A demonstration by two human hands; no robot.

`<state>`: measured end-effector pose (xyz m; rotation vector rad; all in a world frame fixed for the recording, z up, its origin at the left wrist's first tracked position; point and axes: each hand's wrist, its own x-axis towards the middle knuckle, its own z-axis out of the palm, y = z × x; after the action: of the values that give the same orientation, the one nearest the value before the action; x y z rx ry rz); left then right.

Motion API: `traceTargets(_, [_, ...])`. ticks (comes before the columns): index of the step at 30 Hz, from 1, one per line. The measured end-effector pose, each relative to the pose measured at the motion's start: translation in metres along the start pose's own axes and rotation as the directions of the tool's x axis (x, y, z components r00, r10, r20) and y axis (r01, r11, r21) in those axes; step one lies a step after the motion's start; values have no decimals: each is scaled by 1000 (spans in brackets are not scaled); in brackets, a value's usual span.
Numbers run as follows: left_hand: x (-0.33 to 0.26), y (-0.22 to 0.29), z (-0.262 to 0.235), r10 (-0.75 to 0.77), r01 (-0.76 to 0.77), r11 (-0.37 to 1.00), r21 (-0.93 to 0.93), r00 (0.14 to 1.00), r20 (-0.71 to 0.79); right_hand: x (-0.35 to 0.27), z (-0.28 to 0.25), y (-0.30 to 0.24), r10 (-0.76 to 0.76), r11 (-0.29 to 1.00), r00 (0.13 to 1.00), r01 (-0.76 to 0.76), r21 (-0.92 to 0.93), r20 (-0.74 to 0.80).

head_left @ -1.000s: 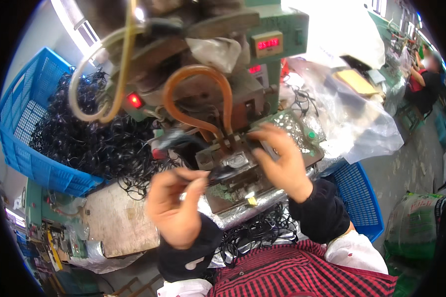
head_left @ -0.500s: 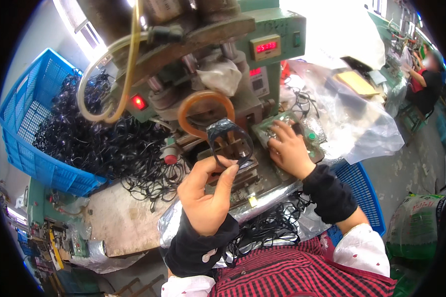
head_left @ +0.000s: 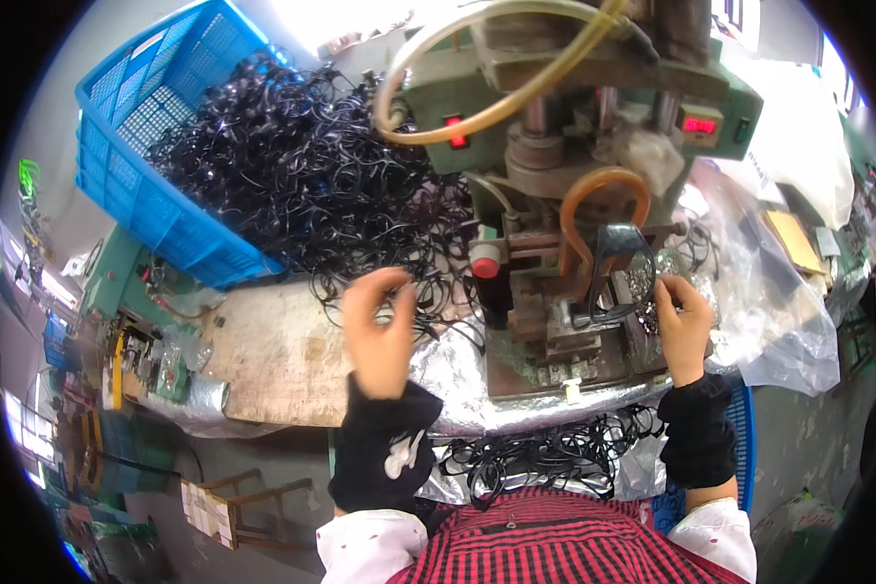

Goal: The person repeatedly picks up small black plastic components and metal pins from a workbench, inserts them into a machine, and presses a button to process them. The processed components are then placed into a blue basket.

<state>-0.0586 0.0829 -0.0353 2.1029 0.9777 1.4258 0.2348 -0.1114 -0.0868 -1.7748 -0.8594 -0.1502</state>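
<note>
My right hand (head_left: pixel 686 326) is pinched at the right side of a black loop-shaped band (head_left: pixel 604 312). The band has a broad, shiny flat part at its top and stands in front of the press (head_left: pixel 530 161), just above its metal fixture (head_left: pixel 555 326). My left hand (head_left: pixel 378 331) is off to the left, over the near edge of a tangled heap of black loops (head_left: pixel 302 175). Its fingers are curled, with a gap to the thumb; it is slightly blurred, and nothing shows in it.
The heap spills from a blue crate (head_left: pixel 165 209) onto a worn board (head_left: pixel 273 350). A red button (head_left: pixel 485 266) and an orange hose (head_left: pixel 566 229) are at the press. More black bands (head_left: pixel 545 453) lie before my apron. Clear plastic sheeting (head_left: pixel 788 321) covers the right side.
The view has swung left. My left hand has let go of the band and moved left toward the heap. My right hand has come off the green control box to the band's right side.
</note>
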Motion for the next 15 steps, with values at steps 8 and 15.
traceTargets(8, [1, -125, 111, -535, 360, 802, 477, 789, 302, -20, 0, 7, 110, 989, 994, -111, 103, 17])
traceTargets(15, [-16, -117, 27, -261, 309, 949, -64, 883, 389, -65, -73, 43, 215, 974, 971, -207, 88, -103])
